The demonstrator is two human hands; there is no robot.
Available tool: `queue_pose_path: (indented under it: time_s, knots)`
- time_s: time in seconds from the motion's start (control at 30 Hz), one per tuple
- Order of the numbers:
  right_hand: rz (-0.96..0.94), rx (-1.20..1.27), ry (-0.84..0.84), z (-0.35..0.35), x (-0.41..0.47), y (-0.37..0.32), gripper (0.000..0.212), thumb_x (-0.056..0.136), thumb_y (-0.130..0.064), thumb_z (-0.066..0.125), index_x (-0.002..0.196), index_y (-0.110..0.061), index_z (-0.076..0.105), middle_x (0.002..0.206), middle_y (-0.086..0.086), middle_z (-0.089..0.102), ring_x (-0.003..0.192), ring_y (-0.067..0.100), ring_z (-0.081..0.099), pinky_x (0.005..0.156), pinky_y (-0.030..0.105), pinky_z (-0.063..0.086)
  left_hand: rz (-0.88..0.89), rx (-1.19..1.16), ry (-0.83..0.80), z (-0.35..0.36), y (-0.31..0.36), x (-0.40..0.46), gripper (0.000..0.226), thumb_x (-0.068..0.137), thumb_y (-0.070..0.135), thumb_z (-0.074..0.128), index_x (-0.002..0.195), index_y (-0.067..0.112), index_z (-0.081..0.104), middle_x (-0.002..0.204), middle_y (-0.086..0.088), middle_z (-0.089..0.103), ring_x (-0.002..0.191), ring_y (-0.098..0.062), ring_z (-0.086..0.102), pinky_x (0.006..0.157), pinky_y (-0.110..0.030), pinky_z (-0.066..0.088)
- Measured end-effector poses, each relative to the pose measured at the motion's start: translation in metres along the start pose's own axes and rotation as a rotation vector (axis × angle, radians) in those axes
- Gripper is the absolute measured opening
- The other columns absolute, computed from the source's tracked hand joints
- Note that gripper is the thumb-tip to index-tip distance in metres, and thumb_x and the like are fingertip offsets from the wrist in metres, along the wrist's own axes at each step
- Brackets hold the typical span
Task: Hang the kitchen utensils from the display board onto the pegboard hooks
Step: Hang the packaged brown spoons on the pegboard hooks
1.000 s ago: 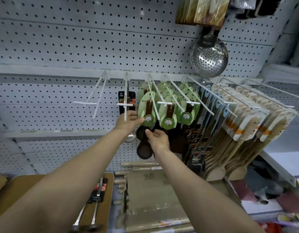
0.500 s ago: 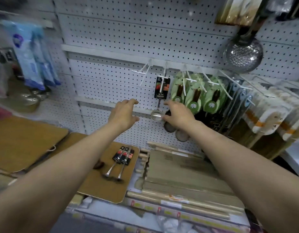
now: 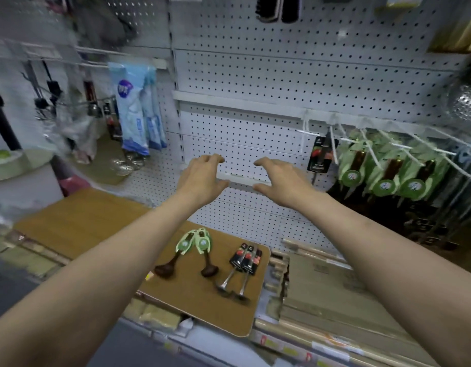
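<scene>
Brown board (image 3: pixel 197 300) bears ladles (image 3: pixel 239 271), handles toward pegboard (image 3: pixel 255 144).

The scene is being viewed from a single head-worn camera, angled forward and down, close to the pegboard (image 3: pixel 255 144) straight ahead.

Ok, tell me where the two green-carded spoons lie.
In the head view, the green-carded spoons lie on the brown board, low and centre, just left of the black-carded ladles and below the left hand.
</scene>
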State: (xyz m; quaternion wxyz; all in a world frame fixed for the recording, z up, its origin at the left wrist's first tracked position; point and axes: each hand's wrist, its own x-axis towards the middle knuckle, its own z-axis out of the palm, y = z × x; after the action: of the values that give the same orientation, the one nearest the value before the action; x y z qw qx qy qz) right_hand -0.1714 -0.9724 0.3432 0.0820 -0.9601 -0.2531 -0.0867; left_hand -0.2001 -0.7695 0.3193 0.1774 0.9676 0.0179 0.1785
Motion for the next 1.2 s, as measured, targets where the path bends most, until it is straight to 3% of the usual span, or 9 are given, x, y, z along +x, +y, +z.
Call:
queue_pose_path:
  time_s: [0.27, 0.43, 0.53, 0.67, 0.8, 0.9, 0.97, 1.1, 1.2]
  knots:
    - [0.116, 0.074, -0.045, 0.058, 0.093, -0.063, 0.061, 0.096, -0.045, 0.061, 0.148, -0.025, 0.037, 0.142, 0.006, 0.053, 0.127, 0.028, 0.052, 0.096, 0.041, 0.046, 0.040, 0.019, -0.093, 0.015, -0.115, 0.052, 0.056, 0.089, 0.045, 0.065, 0.137, 0.022, 0.046, 0.135, -0.005, 0.052, 0.122, -0.027, 0.048, 0.094, -0.042, 0.046]
    - [0.240, 0.184, -0.135, 0.134, 0.133, -0.077, 0.063, 0.096, -0.047, 0.060, 0.149, -0.021, 0.037, 0.143, 0.007, 0.053, 0.126, 0.030, 0.054, 0.095, 0.042, 0.049, -0.013, -0.045, -0.242, 0.061, -0.183, 0.073, 0.060, 0.087, 0.047, 0.067, 0.137, 0.023, 0.046, 0.140, -0.007, 0.050, 0.127, -0.029, 0.046, 0.101, -0.050, 0.045]
    - [0.324, 0.239, -0.249, 0.190, 0.147, -0.073, 0.064, 0.096, -0.046, 0.062, 0.149, -0.018, 0.039, 0.143, 0.009, 0.055, 0.128, 0.029, 0.054, 0.099, 0.040, 0.048, -0.117, -0.112, -0.342, 0.100, -0.219, 0.078, 0.058, 0.085, 0.048, 0.068, 0.135, 0.024, 0.049, 0.141, -0.005, 0.050, 0.128, -0.029, 0.047, 0.104, -0.050, 0.043]
    - [0.437, 0.296, -0.408, 0.272, 0.162, -0.054, 0.061, 0.096, -0.042, 0.062, 0.148, -0.018, 0.041, 0.144, 0.011, 0.054, 0.130, 0.030, 0.053, 0.102, 0.039, 0.046, -0.319, -0.207, -0.453, 0.176, -0.275, 0.081, 0.071, 0.071, 0.068, 0.064, 0.127, 0.025, 0.056, 0.132, -0.005, 0.059, 0.120, -0.026, 0.056, 0.098, -0.043, 0.049]
    - [0.527, 0.396, -0.568, 0.356, 0.177, -0.039, 0.061, 0.096, -0.038, 0.062, 0.148, -0.012, 0.042, 0.145, 0.015, 0.053, 0.131, 0.031, 0.051, 0.103, 0.039, 0.045, -0.521, -0.328, -0.573, 0.241, -0.315, 0.068, 0.066, 0.086, 0.050, 0.068, 0.135, 0.007, 0.053, 0.132, -0.015, 0.058, 0.120, -0.031, 0.055, 0.095, -0.038, 0.045]
    - [0.594, 0.467, -0.638, 0.419, 0.193, -0.032, 0.065, 0.094, -0.044, 0.065, 0.145, -0.009, 0.045, 0.146, 0.015, 0.052, 0.133, 0.031, 0.050, 0.107, 0.043, 0.044, -0.677, -0.366, -0.555, 0.287, -0.342, 0.059, 0.061, 0.082, 0.052, 0.071, 0.121, 0.007, 0.059, 0.119, -0.015, 0.063, 0.110, -0.033, 0.058, 0.098, -0.044, 0.046]
    - [0.636, 0.474, -0.647, 0.456, 0.205, -0.029, 0.063, 0.094, -0.047, 0.064, 0.140, -0.007, 0.049, 0.142, 0.016, 0.055, 0.129, 0.032, 0.052, 0.104, 0.042, 0.045, -0.724, -0.373, -0.544, 0.314, -0.359, 0.057, 0.052, 0.076, 0.058, 0.072, 0.103, 0.016, 0.060, 0.110, -0.012, 0.065, 0.104, -0.033, 0.060, 0.097, -0.045, 0.047]
    - [0.730, 0.509, -0.629, 0.511, 0.221, -0.032, 0.052, 0.092, -0.045, 0.067, 0.127, -0.007, 0.060, 0.127, 0.014, 0.065, 0.119, 0.032, 0.058, 0.086, 0.034, 0.044, -0.868, -0.394, -0.522, 0.364, -0.381, 0.059, 0.061, 0.078, 0.049, 0.075, 0.119, 0.007, 0.058, 0.118, -0.012, 0.063, 0.108, -0.031, 0.058, 0.095, -0.040, 0.047]
    - [0.815, 0.559, -0.582, 0.544, 0.224, -0.037, 0.050, 0.080, -0.056, 0.072, 0.112, -0.018, 0.070, 0.112, 0.009, 0.070, 0.107, 0.028, 0.065, 0.078, 0.032, 0.048, -0.898, -0.392, -0.529, 0.391, -0.385, 0.060, 0.063, 0.076, 0.050, 0.077, 0.116, 0.004, 0.059, 0.113, -0.012, 0.064, 0.106, -0.031, 0.059, 0.089, -0.039, 0.048]
